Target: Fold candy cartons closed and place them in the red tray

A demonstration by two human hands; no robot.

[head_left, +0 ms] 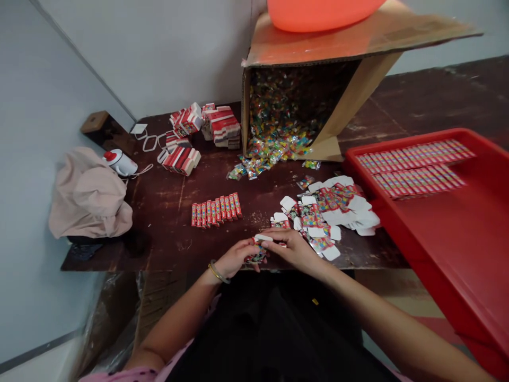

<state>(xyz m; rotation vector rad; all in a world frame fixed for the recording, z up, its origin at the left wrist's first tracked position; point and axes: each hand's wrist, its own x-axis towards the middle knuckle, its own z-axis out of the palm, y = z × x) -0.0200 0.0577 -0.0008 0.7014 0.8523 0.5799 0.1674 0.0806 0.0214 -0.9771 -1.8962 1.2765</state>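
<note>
Between my hands, near the table's front edge, is a small printed candy box [256,257] with a white flap showing on top. My left hand [238,258] is closed around the box from the left, a bangle on its wrist. From the right, my right hand [289,246] has its fingers on the box's white flap; its fingertips are partly hidden. Just right of my hands lies a loose pile of small open boxes [314,217] with white flaps. Ahead and to the left stands a row of closed red boxes [217,210].
A cardboard carton [356,101] lies on its side, spilling candy packets [274,151]. A red tray [449,233] at right holds two rows of boxes. Bundles of flat boxes [220,126], a white cup [120,162] and beige cloth [89,193] are on the left.
</note>
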